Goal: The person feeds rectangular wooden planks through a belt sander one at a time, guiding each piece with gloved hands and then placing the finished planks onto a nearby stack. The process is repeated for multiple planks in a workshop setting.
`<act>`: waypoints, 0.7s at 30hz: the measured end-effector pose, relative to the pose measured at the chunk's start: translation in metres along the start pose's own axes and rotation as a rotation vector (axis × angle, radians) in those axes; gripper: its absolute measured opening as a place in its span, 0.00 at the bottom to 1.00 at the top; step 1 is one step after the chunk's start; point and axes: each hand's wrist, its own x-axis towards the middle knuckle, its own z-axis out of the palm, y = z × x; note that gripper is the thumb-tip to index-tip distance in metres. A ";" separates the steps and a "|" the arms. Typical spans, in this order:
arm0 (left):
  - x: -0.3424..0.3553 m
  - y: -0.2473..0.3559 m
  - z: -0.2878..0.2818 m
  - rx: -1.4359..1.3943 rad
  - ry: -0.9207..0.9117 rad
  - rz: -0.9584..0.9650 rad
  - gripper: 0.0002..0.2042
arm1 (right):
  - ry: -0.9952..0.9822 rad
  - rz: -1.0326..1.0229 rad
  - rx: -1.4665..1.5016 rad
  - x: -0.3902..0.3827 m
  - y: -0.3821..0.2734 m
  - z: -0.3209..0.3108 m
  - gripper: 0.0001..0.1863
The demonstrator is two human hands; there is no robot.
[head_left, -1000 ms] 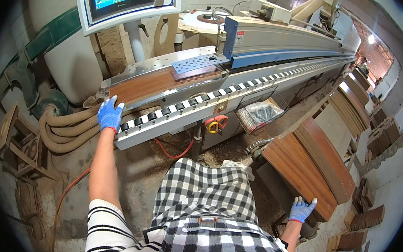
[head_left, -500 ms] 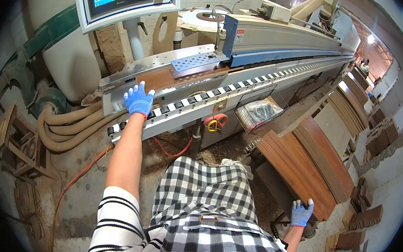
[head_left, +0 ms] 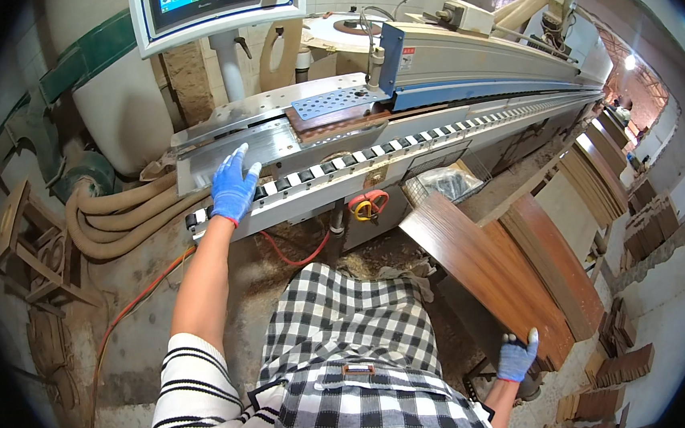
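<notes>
My left hand, in a blue glove, is open with fingers stretched out. It hovers at the near edge of the metal infeed table of a long edge-banding machine, holding nothing. One brown board lies partly beneath the machine's blue perforated plate, beyond my left fingertips. At the lower right, my gloved right hand grips the near end of a long brown wood panel, thumb at its upper face. This panel lies askew over the stack, its far end toward the machine.
A row of black-and-white rollers runs along the machine's front. More boards are stacked at the right. A wire basket and tape rolls hang below the rollers. Hoses and a wooden stool stand left.
The board on the infeed table has slid right, away from my left hand, which has drawn back slightly. The panel at my right hand has shifted toward the machine, off the stack's alignment.
</notes>
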 end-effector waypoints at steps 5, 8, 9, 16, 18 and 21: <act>-0.036 0.012 -0.013 -0.037 0.018 0.270 0.31 | -0.244 0.201 0.009 -0.004 0.049 0.117 0.17; -0.057 0.027 -0.034 0.016 -0.017 0.402 0.33 | -0.454 0.349 0.017 0.000 0.090 0.175 0.16; -0.060 0.028 -0.040 0.063 -0.047 0.431 0.33 | -0.471 0.404 -0.001 0.000 0.103 0.193 0.15; -0.061 -0.013 -0.060 0.441 -0.194 0.371 0.31 | -0.593 0.708 -0.023 -0.013 0.180 0.306 0.19; -0.057 -0.037 -0.060 0.493 -0.128 0.312 0.30 | -0.631 0.817 0.082 -0.017 0.197 0.323 0.19; -0.047 -0.048 -0.064 0.547 -0.128 0.158 0.29 | -0.751 0.806 0.116 -0.021 0.200 0.334 0.21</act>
